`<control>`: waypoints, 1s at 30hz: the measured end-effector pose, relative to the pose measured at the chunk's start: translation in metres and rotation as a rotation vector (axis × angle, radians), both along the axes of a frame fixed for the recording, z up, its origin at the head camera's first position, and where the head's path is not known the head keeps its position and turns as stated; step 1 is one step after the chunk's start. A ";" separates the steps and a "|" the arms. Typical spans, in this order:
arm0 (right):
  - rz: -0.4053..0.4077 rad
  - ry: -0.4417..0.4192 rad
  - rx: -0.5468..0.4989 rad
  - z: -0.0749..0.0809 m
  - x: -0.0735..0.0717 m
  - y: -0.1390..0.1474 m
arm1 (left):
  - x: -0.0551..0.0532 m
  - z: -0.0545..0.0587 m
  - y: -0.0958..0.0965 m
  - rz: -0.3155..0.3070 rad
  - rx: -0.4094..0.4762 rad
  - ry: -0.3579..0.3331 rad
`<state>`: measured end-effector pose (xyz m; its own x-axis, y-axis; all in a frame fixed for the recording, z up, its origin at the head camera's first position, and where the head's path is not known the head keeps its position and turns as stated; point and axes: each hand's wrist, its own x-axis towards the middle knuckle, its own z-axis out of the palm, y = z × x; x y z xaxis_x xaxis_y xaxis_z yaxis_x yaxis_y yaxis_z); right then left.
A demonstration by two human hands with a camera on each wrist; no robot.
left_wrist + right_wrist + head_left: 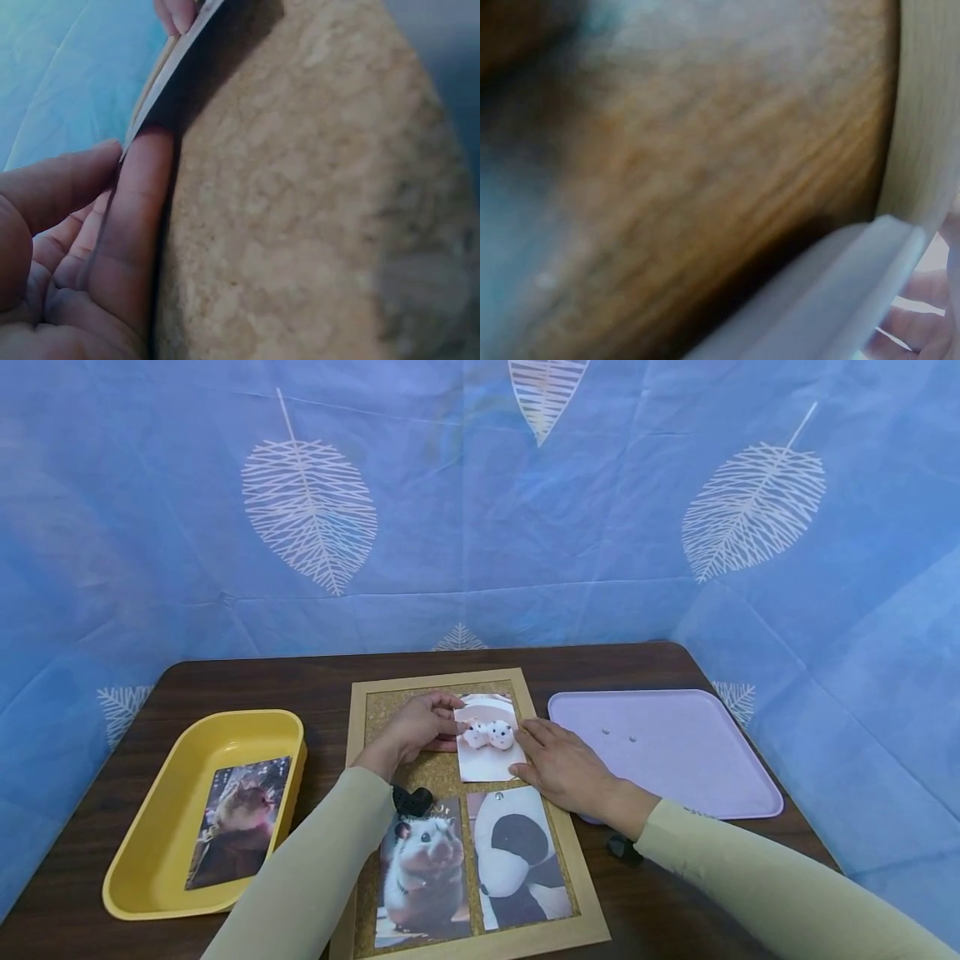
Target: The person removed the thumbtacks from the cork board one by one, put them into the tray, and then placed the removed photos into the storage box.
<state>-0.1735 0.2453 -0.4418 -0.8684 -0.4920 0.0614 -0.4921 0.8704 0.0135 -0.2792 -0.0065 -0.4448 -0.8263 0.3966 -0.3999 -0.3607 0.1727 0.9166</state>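
Note:
A photo print [487, 764] of two white dark-spotted figures is held over the upper right of a wood-framed cork board [442, 770]. My left hand [417, 727] pinches its left edge between thumb and forefinger; in the left wrist view that forefinger [139, 217] lies under the print, which stands slightly off the cork. At the opposite edge my right hand [566, 764] lies with fingers fairly straight, touching the print. Below, on the board, are a hamster photo [423, 877] and a black-and-white plush photo [517, 868] with a small round tack [498, 797] at its top.
A yellow tray [142, 852] on the left contains another hamster photo [240, 822]. On the right lies a lilac tray [697, 752] with two small tacks [606, 732], its near-left edge close to the board. A dark wooden table [322, 681] is beneath everything.

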 end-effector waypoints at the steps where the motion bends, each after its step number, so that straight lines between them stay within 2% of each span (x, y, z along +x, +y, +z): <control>1: 0.004 0.002 -0.001 0.000 0.000 0.000 | 0.000 -0.001 0.000 0.005 -0.001 0.003; 9: 0.050 0.034 -0.014 0.000 -0.001 0.006 | -0.003 -0.002 -0.005 0.048 0.015 0.041; 17: 0.051 0.005 -0.010 -0.001 0.001 0.008 | -0.006 0.011 -0.020 0.073 0.079 0.027; 24: 0.066 0.013 0.007 -0.001 0.002 0.008 | -0.004 0.021 -0.035 0.067 0.092 0.038; 30: 0.066 0.017 0.027 -0.001 0.002 0.008 | -0.004 0.030 -0.051 0.027 0.132 0.068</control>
